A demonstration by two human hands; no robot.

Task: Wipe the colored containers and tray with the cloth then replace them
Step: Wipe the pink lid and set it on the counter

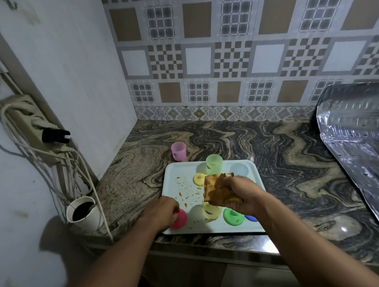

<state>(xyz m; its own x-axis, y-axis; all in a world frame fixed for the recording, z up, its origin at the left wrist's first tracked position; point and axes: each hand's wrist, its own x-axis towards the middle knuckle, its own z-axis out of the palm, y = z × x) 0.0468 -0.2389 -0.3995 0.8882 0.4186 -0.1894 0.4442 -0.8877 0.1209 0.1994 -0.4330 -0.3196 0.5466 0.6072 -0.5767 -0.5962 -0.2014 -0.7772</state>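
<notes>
The scene is dim under soft indoor light. The crinkled silver foil sheet [353, 136] throws back pale glare, and small bright glints sit on the polished swirl-patterned stone countertop [294, 171]. A broad dark shadow lies low on the white side wall [73, 83] at the left. Everything looks soft; the patterned brown-and-grey wall tiles [223, 44] are blurry. The left hand [163, 211] and the red-pink plastic cup [180, 219] it grips are smeared, the right hand [243, 195] gripping a crumpled orange-brown cloth [216, 190] less so. Wide-angle distortion bends lines near the edges.

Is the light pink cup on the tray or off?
Off. The light pink plastic cup stands upright on the marbled stone counter, beyond the far left corner of the white rectangular tray.
</notes>
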